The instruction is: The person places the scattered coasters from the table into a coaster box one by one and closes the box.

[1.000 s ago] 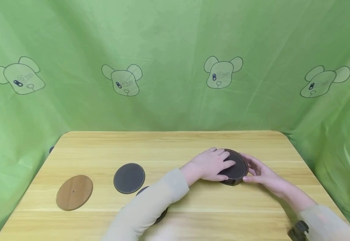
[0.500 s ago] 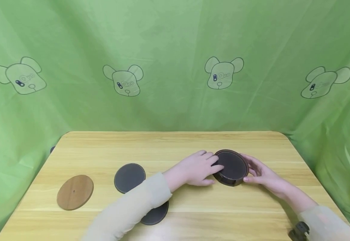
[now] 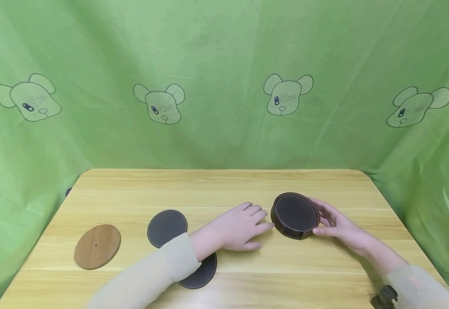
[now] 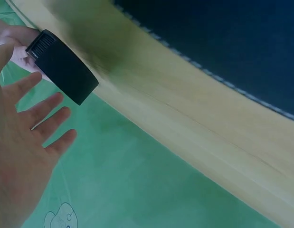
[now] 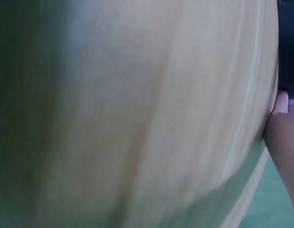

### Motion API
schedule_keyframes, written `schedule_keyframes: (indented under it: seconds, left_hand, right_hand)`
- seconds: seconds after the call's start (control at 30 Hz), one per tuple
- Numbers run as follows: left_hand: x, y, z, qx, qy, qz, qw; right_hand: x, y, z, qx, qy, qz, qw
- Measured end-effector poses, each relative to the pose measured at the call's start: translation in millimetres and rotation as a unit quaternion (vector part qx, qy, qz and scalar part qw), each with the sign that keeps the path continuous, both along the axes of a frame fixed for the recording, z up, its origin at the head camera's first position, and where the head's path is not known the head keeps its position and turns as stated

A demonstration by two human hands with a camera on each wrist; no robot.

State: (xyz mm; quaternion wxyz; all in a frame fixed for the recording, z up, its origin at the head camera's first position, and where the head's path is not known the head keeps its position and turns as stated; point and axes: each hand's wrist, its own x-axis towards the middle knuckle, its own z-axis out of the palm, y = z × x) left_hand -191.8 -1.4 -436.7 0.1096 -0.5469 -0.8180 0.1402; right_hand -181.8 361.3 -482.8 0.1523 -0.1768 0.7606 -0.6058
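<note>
A dark round coaster holder [image 3: 280,224] with a black stitched coaster [image 3: 297,212] in its top stands on the right half of the table. My right hand [image 3: 340,227] grips the holder's right side, thumb at the front and fingers curled behind. In the right wrist view, the right hand [image 5: 283,133] touches the holder [image 5: 289,52] at the edge. My left hand [image 3: 240,227] hovers left of the holder, palm down, fingers spread and holding nothing. The left wrist view shows this left hand [image 4: 18,142] apart from the holder [image 4: 66,69].
Two black coasters lie left of centre: one coaster [image 3: 164,225] farther back, another coaster [image 3: 201,274] nearer, both partly under the left sleeve [image 3: 151,274]. A brown wooden disc [image 3: 98,246] lies at the far left. Green curtain [image 3: 224,128] surrounds the wooden table [image 3: 305,279].
My left hand has lifted off the coaster in the holder and drawn back to the left and nearer. The right hand stays on the holder's side.
</note>
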Motion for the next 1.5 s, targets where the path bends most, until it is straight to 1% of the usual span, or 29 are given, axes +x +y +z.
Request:
schedule_keyframes:
  seconds: [0.27,0.4,0.53,0.73,0.87,0.93,1.1,1.33,1.5]
  left_hand:
    - [11.2,-20.9,-5.2,0.006,-0.004,-0.004,1.0000]
    - [19.1,-36.2,-6.0,0.020,-0.014,0.001,0.9997]
    - [26.0,-52.2,-7.0,0.030,-0.031,0.008,0.9990]
    - [32.6,-73.2,-13.2,0.030,-0.060,0.028,0.9974]
    - [37.4,-84.4,-18.5,0.025,-0.076,0.045,0.9958]
    - [40.5,-88.8,-19.6,0.024,-0.082,0.055,0.9949]
    - [48.3,-97.7,-19.5,0.030,-0.084,0.064,0.9939]
    - [55.8,-111.1,-23.5,0.056,-0.073,0.052,0.9944]
    - [60.8,-120.7,-24.6,0.062,-0.077,0.058,0.9934]
  right_hand:
    - [2.5,-2.0,1.0,0.005,-0.005,-0.005,1.0000]
    - [3.2,-1.8,0.3,0.004,-0.009,-0.005,0.9999]
    - [3.4,-1.1,-1.2,-0.005,-0.004,-0.001,1.0000]
    - [3.9,-0.6,-1.7,-0.013,0.000,0.000,0.9999]
    - [4.0,0.0,-2.3,-0.002,-0.007,-0.005,1.0000]
    - [3.7,0.7,-2.8,0.004,-0.011,-0.009,0.9999]
    - [1.9,2.2,-3.7,0.012,-0.014,-0.012,0.9998]
    - [0.2,1.0,-3.9,0.008,-0.011,-0.010,0.9999]
    - [-0.9,0.7,-3.4,-0.004,0.001,-0.003,1.0000]
